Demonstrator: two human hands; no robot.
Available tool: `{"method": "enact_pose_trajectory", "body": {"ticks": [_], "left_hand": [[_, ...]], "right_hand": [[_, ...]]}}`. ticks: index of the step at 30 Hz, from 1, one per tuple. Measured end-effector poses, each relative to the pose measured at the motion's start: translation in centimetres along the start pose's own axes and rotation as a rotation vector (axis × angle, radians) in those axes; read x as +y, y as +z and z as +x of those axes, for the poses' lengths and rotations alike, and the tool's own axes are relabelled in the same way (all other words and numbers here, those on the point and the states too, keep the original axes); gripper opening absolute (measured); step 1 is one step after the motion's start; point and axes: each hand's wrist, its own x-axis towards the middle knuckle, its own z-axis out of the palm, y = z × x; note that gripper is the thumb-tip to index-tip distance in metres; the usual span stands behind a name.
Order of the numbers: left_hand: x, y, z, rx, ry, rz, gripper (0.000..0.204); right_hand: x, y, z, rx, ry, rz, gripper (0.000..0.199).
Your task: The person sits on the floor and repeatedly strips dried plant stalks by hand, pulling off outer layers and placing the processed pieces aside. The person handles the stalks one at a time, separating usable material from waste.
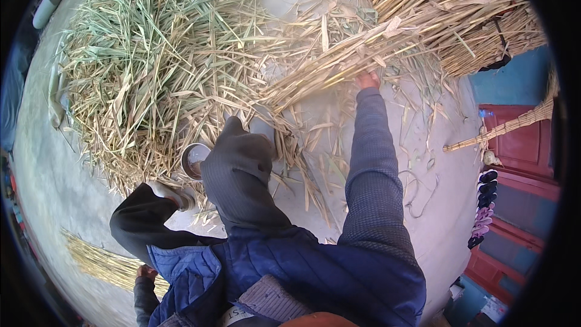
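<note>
My right arm reaches forward. My right hand [368, 79] is closed at the underside of a long bunch of dry reed stalks [345, 63], its fingers partly hidden by them. The stalks slant from near my knee up to the right, with dry leaves still on them. Down at my left side, my left hand [146, 273] is at a neat bundle of thin yellow stalks [106, 260] lying on the floor. It is small and dark there, and its fingers do not show clearly.
A big heap of green and tan leaves [151, 54] covers the floor ahead and left. A round metal bowl [195, 160] sits by my leg. Tied reed bundles [478, 30] lie at the upper right. A broom [508, 127], shoes [484, 209] and a red door [520, 145] are at right.
</note>
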Motion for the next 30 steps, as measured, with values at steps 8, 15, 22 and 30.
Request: {"method": "enact_pose_trajectory", "body": {"ticks": [8, 15, 22, 30], "left_hand": [[1.0, -1.5, 4.0, 0.096, 0.201, -0.184, 0.029], [-1.7, -0.3, 8.3, 0.142, 0.231, -0.16, 0.03], [5.0, -10.9, 9.8, 0.601, 0.264, -0.179, 0.019], [29.8, -30.0, -0.5, 1.203, 1.08, -0.338, 0.034]], "right_hand": [[-7.3, -5.6, -6.6, 0.104, -0.052, -0.372, 0.014], [-22.5, -5.1, -13.0, 0.125, -0.44, -0.395, 0.013], [-36.8, 12.6, -27.2, -0.406, -0.739, -0.45, 0.021], [-32.8, 40.3, -44.4, -1.006, -0.66, -0.178, 0.024]]}}
